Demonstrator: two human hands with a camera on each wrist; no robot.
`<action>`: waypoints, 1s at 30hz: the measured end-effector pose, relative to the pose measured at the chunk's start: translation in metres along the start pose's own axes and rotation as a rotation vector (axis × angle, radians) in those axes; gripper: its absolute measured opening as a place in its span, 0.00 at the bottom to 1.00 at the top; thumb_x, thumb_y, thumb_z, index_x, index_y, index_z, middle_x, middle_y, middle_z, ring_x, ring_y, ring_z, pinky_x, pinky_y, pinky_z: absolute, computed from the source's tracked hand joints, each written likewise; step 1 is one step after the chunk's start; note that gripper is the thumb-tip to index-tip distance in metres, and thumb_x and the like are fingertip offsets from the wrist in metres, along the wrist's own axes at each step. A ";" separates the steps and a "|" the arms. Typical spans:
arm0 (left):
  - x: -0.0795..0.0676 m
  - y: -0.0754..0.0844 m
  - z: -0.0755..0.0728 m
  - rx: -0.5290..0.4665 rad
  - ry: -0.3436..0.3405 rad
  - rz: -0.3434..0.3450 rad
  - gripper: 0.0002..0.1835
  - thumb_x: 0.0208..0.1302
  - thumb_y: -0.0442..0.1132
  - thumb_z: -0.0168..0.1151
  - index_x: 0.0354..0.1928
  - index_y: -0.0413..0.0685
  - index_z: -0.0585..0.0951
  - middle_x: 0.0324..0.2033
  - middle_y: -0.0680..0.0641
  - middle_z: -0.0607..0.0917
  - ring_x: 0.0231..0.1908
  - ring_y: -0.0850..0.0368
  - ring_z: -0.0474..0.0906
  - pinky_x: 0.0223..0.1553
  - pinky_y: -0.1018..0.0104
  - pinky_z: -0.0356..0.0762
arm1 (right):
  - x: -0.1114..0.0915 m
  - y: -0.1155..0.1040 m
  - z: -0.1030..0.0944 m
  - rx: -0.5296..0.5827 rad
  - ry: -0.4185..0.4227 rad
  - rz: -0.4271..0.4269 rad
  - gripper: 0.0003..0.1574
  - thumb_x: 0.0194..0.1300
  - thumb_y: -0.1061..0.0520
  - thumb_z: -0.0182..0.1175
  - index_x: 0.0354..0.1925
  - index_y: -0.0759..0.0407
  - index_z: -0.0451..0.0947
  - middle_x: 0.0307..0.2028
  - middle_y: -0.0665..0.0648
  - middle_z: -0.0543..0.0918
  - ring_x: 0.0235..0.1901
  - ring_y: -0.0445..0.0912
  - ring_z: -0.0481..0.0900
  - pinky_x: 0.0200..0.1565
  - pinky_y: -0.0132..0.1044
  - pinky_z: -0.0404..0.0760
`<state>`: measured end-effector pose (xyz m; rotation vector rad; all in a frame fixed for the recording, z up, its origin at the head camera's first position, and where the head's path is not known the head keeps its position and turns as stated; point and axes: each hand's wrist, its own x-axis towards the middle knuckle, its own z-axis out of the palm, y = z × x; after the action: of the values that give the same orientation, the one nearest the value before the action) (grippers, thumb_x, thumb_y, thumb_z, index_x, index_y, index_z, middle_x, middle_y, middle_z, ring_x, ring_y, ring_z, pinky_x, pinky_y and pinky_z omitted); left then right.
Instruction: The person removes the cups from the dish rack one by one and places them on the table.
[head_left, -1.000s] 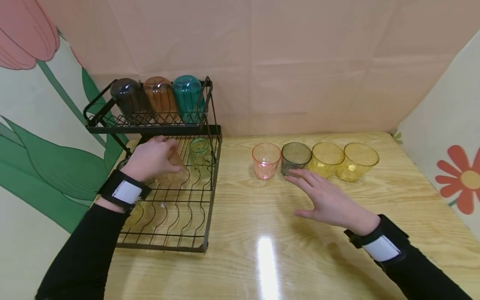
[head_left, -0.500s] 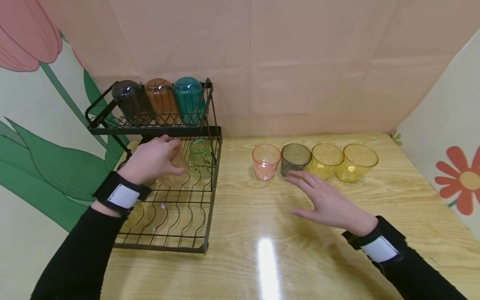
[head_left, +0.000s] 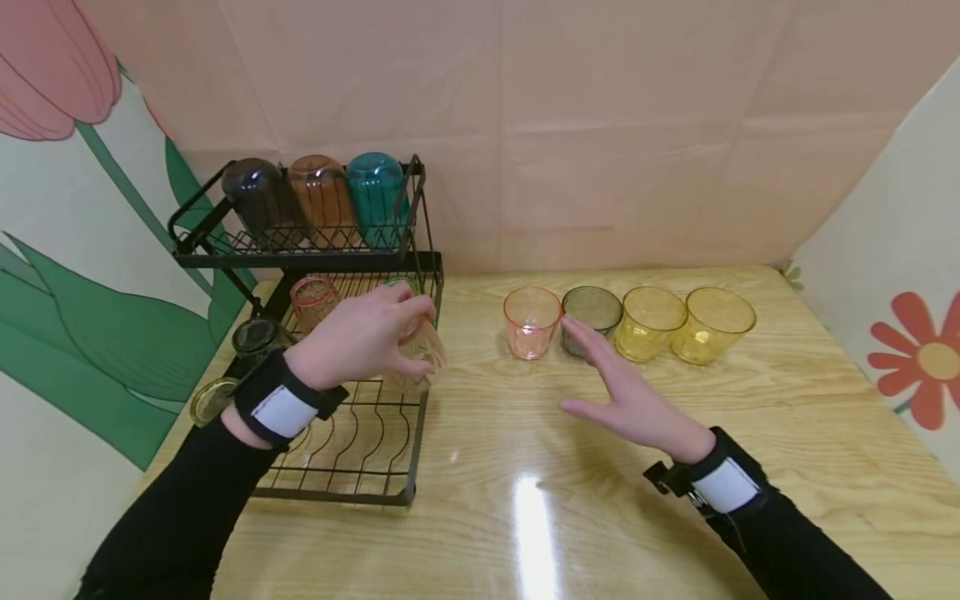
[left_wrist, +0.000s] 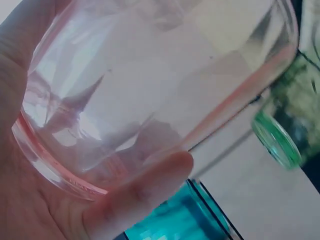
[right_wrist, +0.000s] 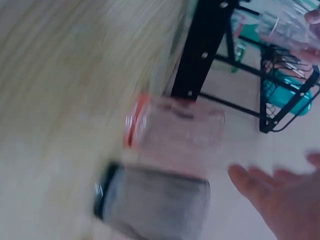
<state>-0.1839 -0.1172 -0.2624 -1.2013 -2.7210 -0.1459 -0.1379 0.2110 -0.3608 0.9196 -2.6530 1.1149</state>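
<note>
My left hand (head_left: 363, 337) grips a clear pink glass (left_wrist: 140, 90), thumb and fingers around its side. In the head view that glass is at the right side of the black dish rack (head_left: 337, 498), overlapping its edge and partly hidden by the fingers. Behind the left hand, a green glass (head_left: 402, 285) shows in the rack. My right hand (head_left: 630, 400) is held over the table, fingers extended and thumb apart, holding nothing. Its fingertips overlap a grey glass (head_left: 592, 304), which stands upright beside another pink glass (head_left: 532, 321).
Two yellow glasses (head_left: 651, 321) complete the upright row on the table. Upside-down black, brown and teal glasses (head_left: 377, 196) sit on the rack's upper shelf. Another pink glass (head_left: 313, 302), a dark glass (head_left: 261, 337) and a yellow glass (head_left: 212, 400) are at the lower tier's left.
My left hand has moved right with the pink glass, from inside the lower tier to the rack's right edge, uncovering glasses at left. The right hand has shifted slightly left.
</note>
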 end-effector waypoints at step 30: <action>0.035 0.076 0.018 -0.149 0.173 0.384 0.33 0.40 0.58 0.68 0.50 0.52 0.74 0.41 0.53 0.72 0.35 0.64 0.67 0.26 0.79 0.66 | 0.024 -0.046 0.076 1.823 -0.040 0.242 0.47 0.60 0.24 0.29 0.69 0.46 0.44 0.65 0.59 0.55 0.62 0.56 0.55 0.58 0.56 0.53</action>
<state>-0.1525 -0.0375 -0.2716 -1.6418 -2.3173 -0.3877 -0.1213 0.1224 -0.3795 0.5533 -1.0362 3.4674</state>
